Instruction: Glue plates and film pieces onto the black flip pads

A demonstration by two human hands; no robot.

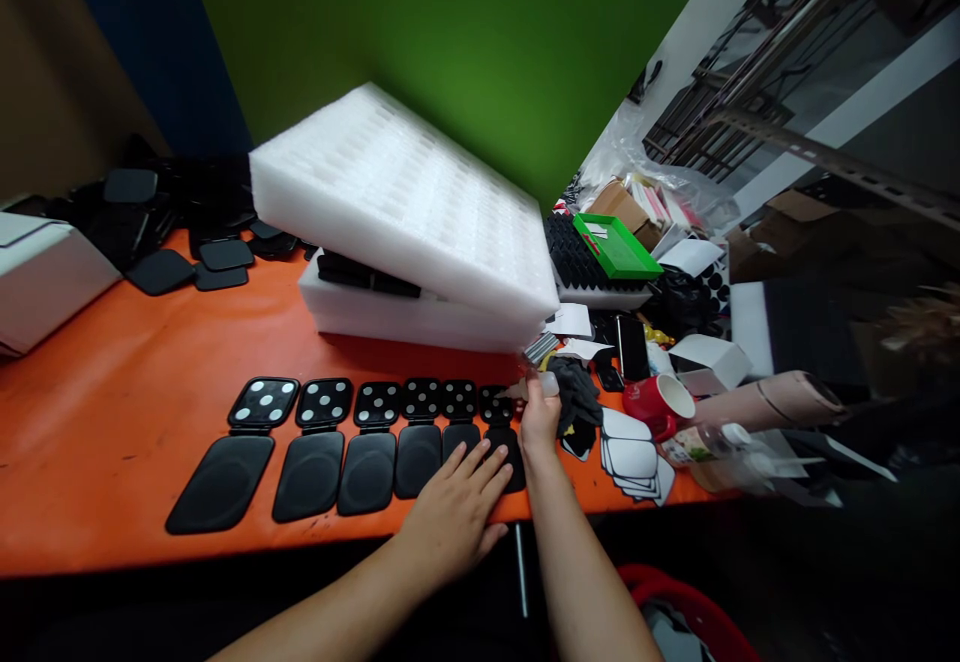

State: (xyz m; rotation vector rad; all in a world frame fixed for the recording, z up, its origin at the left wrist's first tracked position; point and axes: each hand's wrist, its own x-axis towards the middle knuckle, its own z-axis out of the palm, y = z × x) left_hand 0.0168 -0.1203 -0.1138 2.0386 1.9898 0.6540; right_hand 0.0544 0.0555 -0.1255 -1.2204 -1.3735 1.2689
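Note:
A row of several opened black cases (352, 442) lies along the front of the orange table (112, 422), each with a dotted upper half and a smooth oval lower half. My left hand (454, 512) rests flat, fingers stretched out, on the lower halves at the right end of the row. My right hand (538, 412) is closed around a small clear tube or bottle (547, 382), its tip pointing at the dotted half of the rightmost case (496, 407).
Stacked white foam trays (405, 212) stand behind the row, the top one tilted. Loose black case parts (172, 242) and a white box (45, 272) lie at back left. At right are a red mug (660, 402), white stickers (630, 457), a green tray (616, 245), a phone and clutter.

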